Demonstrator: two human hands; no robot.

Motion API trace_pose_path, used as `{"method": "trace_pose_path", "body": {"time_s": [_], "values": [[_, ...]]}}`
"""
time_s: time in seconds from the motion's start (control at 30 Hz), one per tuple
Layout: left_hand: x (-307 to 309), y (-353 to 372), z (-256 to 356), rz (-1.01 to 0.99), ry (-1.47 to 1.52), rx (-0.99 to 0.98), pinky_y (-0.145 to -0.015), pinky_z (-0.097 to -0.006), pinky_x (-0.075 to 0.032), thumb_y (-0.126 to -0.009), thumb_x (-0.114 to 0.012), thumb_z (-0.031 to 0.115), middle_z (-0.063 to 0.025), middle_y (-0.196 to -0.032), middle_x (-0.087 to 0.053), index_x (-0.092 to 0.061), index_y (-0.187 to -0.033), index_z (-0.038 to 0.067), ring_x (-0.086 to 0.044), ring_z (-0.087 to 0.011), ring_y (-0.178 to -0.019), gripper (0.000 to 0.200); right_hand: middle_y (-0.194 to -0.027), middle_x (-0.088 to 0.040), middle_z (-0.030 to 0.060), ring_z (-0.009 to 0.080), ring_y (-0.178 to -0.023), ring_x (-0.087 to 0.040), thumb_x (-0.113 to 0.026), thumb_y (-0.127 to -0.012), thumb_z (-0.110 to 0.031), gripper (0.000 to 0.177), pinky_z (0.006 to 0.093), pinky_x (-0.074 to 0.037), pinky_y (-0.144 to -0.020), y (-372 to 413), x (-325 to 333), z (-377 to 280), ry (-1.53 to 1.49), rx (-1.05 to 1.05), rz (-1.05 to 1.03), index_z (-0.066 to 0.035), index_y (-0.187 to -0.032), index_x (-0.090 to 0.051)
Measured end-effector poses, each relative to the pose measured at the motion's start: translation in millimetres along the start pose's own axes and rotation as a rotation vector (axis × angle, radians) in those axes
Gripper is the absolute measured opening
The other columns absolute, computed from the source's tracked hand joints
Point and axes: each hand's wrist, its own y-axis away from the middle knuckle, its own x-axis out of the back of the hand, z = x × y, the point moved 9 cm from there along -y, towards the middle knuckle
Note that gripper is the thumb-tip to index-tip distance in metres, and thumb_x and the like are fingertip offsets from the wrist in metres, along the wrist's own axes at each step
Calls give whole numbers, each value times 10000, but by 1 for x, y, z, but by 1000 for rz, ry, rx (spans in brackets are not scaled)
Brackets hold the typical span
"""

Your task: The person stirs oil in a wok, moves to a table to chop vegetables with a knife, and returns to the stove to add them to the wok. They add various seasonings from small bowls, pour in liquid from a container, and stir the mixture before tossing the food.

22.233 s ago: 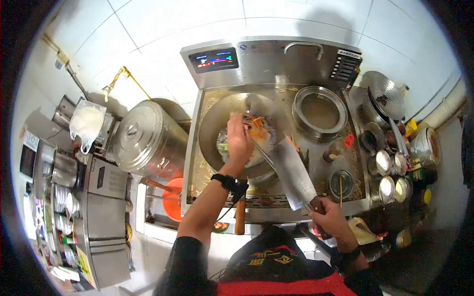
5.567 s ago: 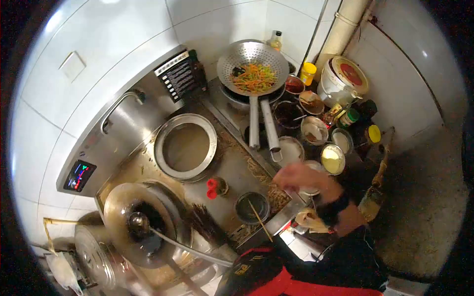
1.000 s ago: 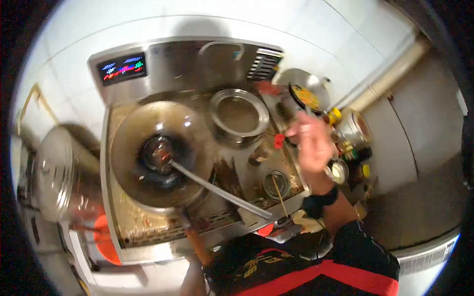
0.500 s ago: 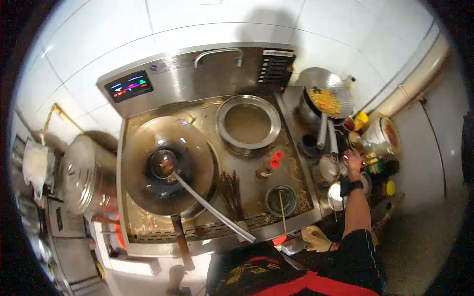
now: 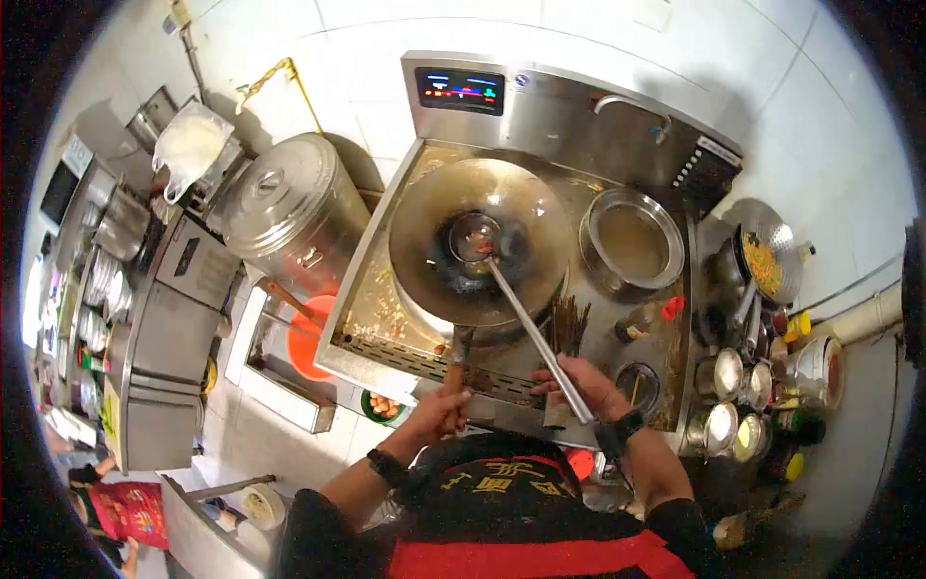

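My left hand (image 5: 439,413) is wrapped round the wooden handle (image 5: 454,373) of a large wok (image 5: 422,217) on the stove. My right hand (image 5: 596,386) is at the upper end of a long metal ladle (image 5: 529,323), its fingers passing behind the handle and seeming to close on it. In the bottom of the wok rests the ladle's bowl, with something small and reddish in it. Just left of the right hand's fingertips is a bundle of dark sticks (image 5: 571,326), apparently a wok brush.
Right of the wok sit a metal basin (image 5: 591,246) of cloudy liquid, a red-capped bottle (image 5: 634,329) and a glass jar (image 5: 638,388). Farther right are a strainer (image 5: 789,259) with shredded food and several seasoning pots (image 5: 720,429). A lidded stockpot (image 5: 289,222) stands left. Another person (image 5: 130,511) appears lower left.
My view has swung left. My right hand has left the seasoning pots and come to the ladle handle. My left hand now grips the wok handle. The ladle still lies in the wok.
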Motion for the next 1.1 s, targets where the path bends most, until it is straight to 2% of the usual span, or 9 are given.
{"method": "trace_pose_path", "body": {"time_s": [0.13, 0.17, 0.2, 0.27, 0.4, 0.57, 0.9, 0.97, 1.1], "values": [[8, 14, 16, 76, 77, 2, -443, -276, -428, -886, -643, 203, -24, -658, -521, -497, -866, 71, -522, -131, -517, 198, -741, -569, 49, 122, -478, -504, -476, -967, -178, 412, 248, -435, -461, 6, -47, -18, -513, -443, -183, -2, -1340, -473], [9, 14, 17, 42, 113, 4, -444, -273, -432, -873, -645, 177, -27, -662, -526, -498, -874, 66, -532, -135, -527, 184, -760, -609, 102, 179, -552, -574, -514, -926, -174, 485, 284, -483, -542, 12, -34, -44, -42, -318, -101, -3, -1374, -443], [14, 13, 15, 39, 126, 3, -444, -273, -432, -872, -645, 177, -27, -662, -526, -498, -874, 66, -532, -135, -527, 184, -760, -609, 102, 179, -552, -574, -514, -926, -174, 485, 284, -483, -542, 13, -42, -27, -31, -322, -106, -3, -1374, -443], [17, 6, 11, -11, 58, -6, -453, -280, -445, -877, -645, 193, -34, -698, -542, -499, -903, 63, -542, -146, -541, 197, -700, -567, 95, 186, -566, -565, -553, -907, -185, 521, 340, -469, -541, 17, -33, -19, 401, 103, 167, -44, -1389, -415], [22, 7, 4, 0, 121, 11, -485, -284, -473, -899, -633, 227, -50, -746, -568, -506, -957, 58, -562, -158, -571, 220, -690, -551, 102, 194, -584, -564, -553, -902, -176, 526, 360, -479, -568, 28, -27, -50, 393, -11, 155, -73, -1399, -416], [5, 17, 8, -234, 469, 72, -543, -296, -511, -938, -611, 287, -71, -774, -586, -511, -1005, 60, -582, -172, -618, 257, -669, -528, 25, 106, -553, -495, -539, -911, -152, 474, 298, -439, -513, 53, -49, -50, -24, -406, 8, -88, -1376, -471], [16, 19, 11, -215, 294, 11, -580, -310, -534, -956, -580, 323, -75, -761, -605, -511, -1035, 41, -612, -182, -664, 301, -612, -472, -7, 86, -410, -442, -496, -951, -130, 159, 254, -374, -366, 34, -67, -62, -34, -249, 114, -45, -1078, -537], [15, 18, 8, -317, 138, 11, -645, -305, -546, -966, -562, 338, -90, -845, -641, -512, -1061, 42, -641, -186, -725, 315, -617, -487, 1, 90, -403, -448, -500, -958, -137, 152, 257, -375, -360, 58, -74, -78, -320, -509, 48, -38, -1071, -526], [13, 25, 3, -349, 119, 30, -714, -301, -539, -963, -565, 356, -90, -913, -660, -512, -1087, 45, -655, -185, -783, 340, -606, -517, 21, 105, -426, -487, -506, -953, -130, 205, 263, -398, -385, 16, -63, -43, -641, -498, 55, -28, -1129, -530]]}}
